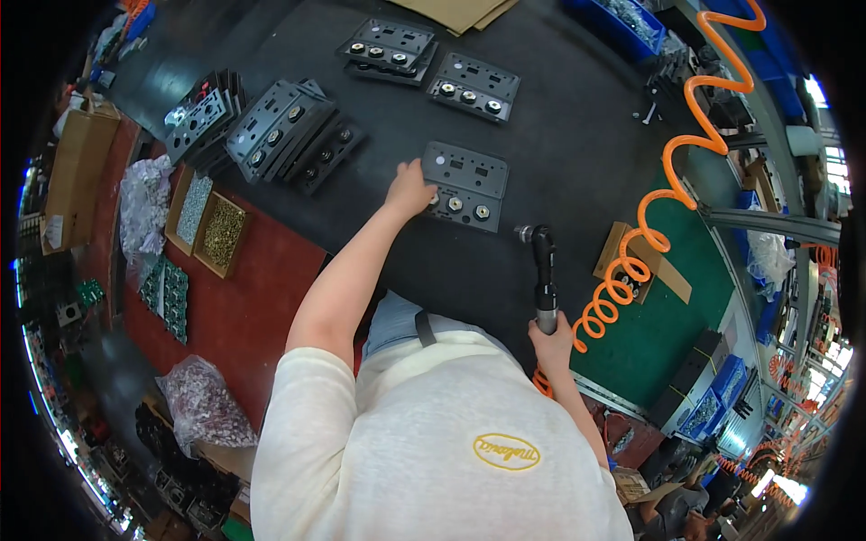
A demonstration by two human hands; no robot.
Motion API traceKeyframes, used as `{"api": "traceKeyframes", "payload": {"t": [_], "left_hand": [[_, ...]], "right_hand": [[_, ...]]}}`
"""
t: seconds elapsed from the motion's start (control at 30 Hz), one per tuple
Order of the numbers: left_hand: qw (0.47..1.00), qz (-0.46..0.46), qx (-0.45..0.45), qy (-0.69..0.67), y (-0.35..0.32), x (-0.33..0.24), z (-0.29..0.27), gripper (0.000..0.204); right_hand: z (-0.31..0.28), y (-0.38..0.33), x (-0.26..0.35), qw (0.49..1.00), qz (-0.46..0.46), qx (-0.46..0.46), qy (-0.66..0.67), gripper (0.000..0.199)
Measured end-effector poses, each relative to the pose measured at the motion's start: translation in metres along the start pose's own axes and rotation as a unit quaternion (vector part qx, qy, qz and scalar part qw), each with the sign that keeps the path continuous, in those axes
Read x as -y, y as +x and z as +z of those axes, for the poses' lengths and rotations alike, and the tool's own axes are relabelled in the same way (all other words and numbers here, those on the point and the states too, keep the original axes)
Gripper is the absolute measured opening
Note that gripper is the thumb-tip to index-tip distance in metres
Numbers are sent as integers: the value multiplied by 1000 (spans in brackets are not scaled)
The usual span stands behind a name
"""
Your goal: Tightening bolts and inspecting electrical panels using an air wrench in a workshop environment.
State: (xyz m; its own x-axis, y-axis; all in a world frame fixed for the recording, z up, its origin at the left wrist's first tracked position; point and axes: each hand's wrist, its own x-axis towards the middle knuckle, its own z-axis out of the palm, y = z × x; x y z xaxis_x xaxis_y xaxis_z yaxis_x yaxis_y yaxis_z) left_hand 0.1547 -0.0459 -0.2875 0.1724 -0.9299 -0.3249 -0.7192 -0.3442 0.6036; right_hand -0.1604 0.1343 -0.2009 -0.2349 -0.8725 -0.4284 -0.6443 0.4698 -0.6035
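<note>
A grey metal panel (466,171) with cut-outs and a row of round fittings with brass-coloured centres lies flat on the black bench mat in front of me. My left hand (410,189) is closed at its left edge, fingers curled and the thumb side by the leftmost fitting. In my right hand (551,343) is a black and silver right-angle air wrench (545,275), gripped by its rear end. The wrench's head points away from me, right of the panel and apart from it. An orange coiled air hose (622,279) runs near that hand.
More panels with fittings (474,87) lie farther off, beside stacked panels (280,131) at the left. Trays of small silver and brass hardware (223,236) sit on a red surface. Right of the wrench are an open cardboard box (616,251) and a green mat (690,261).
</note>
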Motion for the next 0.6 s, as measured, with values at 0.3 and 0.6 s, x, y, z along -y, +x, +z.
{"api": "traceKeyframes", "payload": {"t": [0.3,0.6], "left_hand": [[980,-9,85,-178,-49,11,31,87],[996,-1,-22,-92,-48,-28,24,65]], "right_hand": [[-3,6,-20,995,-33,26,-88,30],[-5,20,-19,977,-71,32,-199,29]]}}
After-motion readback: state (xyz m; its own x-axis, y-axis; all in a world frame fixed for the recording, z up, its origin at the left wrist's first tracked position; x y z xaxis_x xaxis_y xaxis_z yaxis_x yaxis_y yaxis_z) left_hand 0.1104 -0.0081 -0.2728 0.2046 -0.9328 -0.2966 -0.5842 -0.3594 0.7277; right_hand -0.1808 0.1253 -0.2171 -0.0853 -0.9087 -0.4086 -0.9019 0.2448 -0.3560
